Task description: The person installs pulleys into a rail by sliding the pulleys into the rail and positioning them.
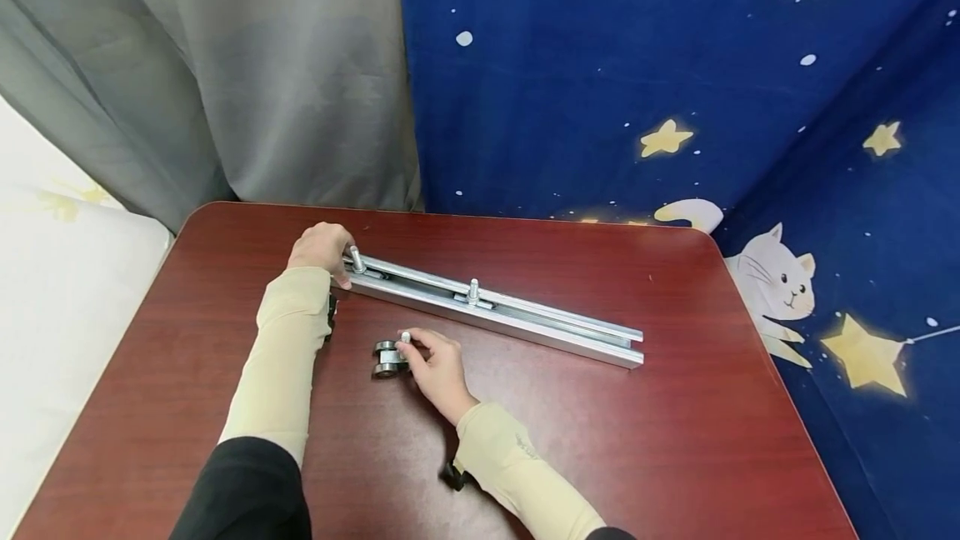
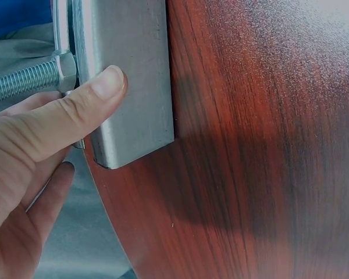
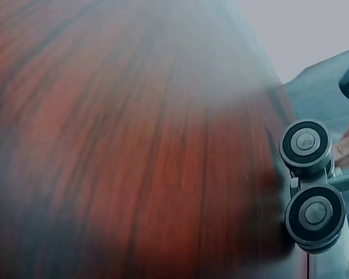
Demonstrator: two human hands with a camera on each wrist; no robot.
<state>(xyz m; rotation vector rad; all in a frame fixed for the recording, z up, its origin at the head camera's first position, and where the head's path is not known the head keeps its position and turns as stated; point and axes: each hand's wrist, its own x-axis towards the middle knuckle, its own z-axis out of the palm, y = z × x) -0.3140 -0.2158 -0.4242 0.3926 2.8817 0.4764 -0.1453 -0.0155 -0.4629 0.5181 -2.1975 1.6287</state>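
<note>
A long silvery metal channel rail (image 1: 525, 319) lies slantwise on the table, its slot upward. My left hand (image 1: 322, 248) grips the rail's left end; in the left wrist view the thumb (image 2: 93, 96) presses on its side wall. Beside that hand a threaded bolt (image 1: 357, 261) with a nut stands out of the slot. A second bolt (image 1: 473, 293) rises nearer the rail's middle. Just in front of the rail, my right hand (image 1: 442, 369) pinches the bolt of a small roller trolley (image 1: 387, 358). Black-rimmed wheels (image 3: 315, 215) of this trolley show in the right wrist view.
The reddish-brown wooden table (image 1: 675, 440) has rounded far corners. Behind it hang a grey curtain (image 1: 300, 65) and a blue star-patterned curtain (image 1: 562, 107). White fabric (image 1: 67, 315) lies beyond the table's left edge.
</note>
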